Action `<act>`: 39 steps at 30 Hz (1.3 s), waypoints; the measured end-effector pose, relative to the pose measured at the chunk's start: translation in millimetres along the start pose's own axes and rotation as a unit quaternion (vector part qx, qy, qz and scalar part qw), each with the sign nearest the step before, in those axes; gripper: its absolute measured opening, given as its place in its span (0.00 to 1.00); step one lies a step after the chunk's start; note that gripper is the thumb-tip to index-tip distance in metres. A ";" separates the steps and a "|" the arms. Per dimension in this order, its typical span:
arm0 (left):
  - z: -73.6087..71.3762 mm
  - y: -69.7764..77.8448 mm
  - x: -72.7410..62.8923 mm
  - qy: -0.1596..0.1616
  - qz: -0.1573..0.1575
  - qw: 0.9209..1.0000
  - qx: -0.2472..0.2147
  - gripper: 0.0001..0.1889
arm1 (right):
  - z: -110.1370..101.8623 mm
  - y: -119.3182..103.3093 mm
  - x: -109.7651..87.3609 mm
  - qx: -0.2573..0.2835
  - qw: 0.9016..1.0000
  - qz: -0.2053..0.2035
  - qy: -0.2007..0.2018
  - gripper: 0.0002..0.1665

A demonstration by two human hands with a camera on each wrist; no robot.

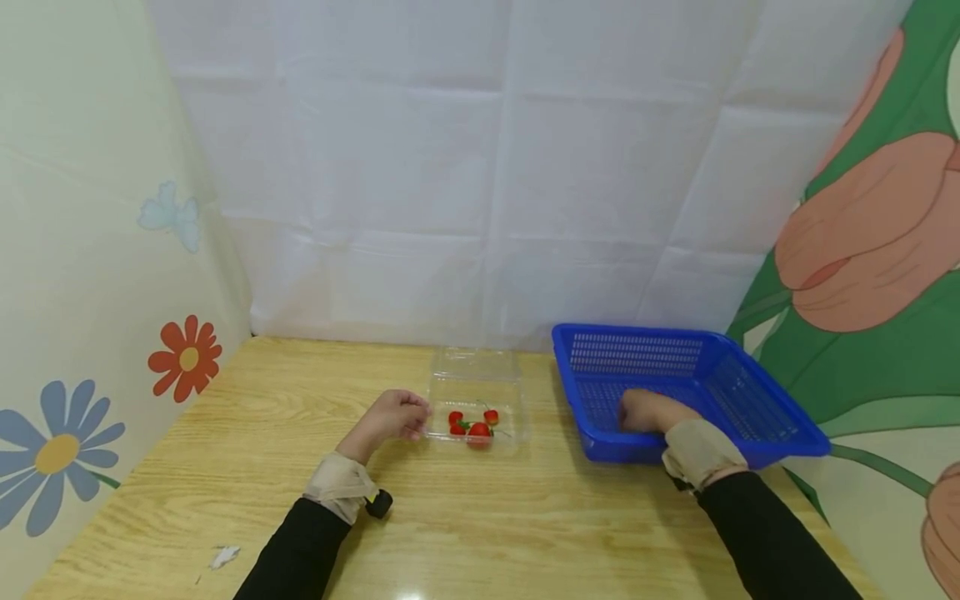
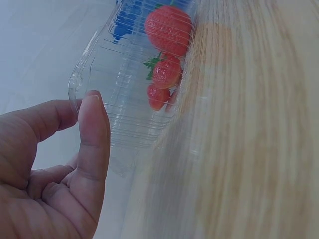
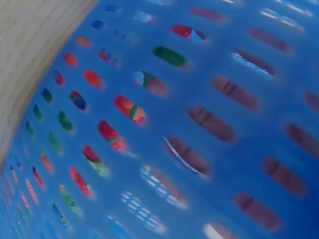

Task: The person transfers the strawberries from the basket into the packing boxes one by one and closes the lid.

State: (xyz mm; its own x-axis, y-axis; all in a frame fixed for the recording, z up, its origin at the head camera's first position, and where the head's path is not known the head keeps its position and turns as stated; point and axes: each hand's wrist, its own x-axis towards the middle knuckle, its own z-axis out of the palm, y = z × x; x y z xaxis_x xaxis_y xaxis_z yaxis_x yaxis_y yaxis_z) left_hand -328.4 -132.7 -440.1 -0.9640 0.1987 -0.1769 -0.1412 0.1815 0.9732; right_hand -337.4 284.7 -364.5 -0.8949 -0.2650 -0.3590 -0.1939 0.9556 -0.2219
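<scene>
A clear plastic clamshell box (image 1: pixel 476 390) stands on the table with its lid raised at the back. In it lie a large strawberry (image 2: pixel 168 31) and several smaller red fruits (image 1: pixel 491 416), some with green leaves or stems. My left hand (image 1: pixel 393 414) pinches the box's left rim between thumb and forefinger. My right hand (image 1: pixel 651 412) reaches over the front wall into the blue basket (image 1: pixel 637 332), its fingertips hidden in the head view. Through the basket's slots the right wrist view shows parts of the fingers (image 3: pixel 212 123) beside red and green things (image 3: pixel 130 109); whether they hold one is unclear.
The light wooden table (image 1: pixel 420 525) carries the box in the middle and the basket to its right. A white cloth (image 1: pixel 465 167) hangs behind, with a flower-printed cloth (image 1: pixel 90 250) at the left and another (image 1: pixel 885 333) at the right. A torn white patch (image 1: pixel 224 557) marks the front left.
</scene>
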 end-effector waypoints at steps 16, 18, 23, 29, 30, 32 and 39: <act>-0.7 1.4 -2.3 -0.007 0.010 1.000 0.006 0.10 | -17.2 -5.9 -13.6 0.049 0.998 -0.021 0.016 0.08; -0.7 1.3 -2.3 -0.007 0.010 1.000 0.005 0.10 | -20.6 -6.7 -15.8 0.052 0.998 -0.023 0.021 0.07; -1.2 -0.5 -0.8 -0.008 0.009 1.000 0.004 0.09 | -30.6 -12.3 -24.3 0.060 0.997 -0.036 0.044 0.05; -1.3 -0.2 -0.1 -0.004 0.006 1.000 0.004 0.10 | -42.1 -28.7 -32.1 0.062 0.995 -0.046 0.059 0.05; -1.3 0.1 0.0 -0.003 0.005 1.000 0.004 0.10 | -43.5 -33.0 -33.1 0.059 0.995 -0.049 0.063 0.05; -1.2 0.4 -0.1 -0.002 0.004 1.000 0.005 0.10 | -45.6 -41.6 -34.6 0.051 0.994 -0.059 0.075 0.05; -1.4 0.3 0.0 -0.007 0.005 1.000 0.002 0.10 | -44.9 -78.8 -30.2 0.014 0.988 -0.092 0.124 0.05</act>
State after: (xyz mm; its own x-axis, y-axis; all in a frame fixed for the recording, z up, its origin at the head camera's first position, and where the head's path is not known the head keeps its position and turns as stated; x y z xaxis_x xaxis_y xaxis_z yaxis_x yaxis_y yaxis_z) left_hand -328.8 -133.9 -439.6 -0.9623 0.2135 -0.1684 -0.1298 0.1838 0.9744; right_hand -313.1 223.2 -295.4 -0.9175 -0.3901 -0.0774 -0.3539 0.8896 -0.2888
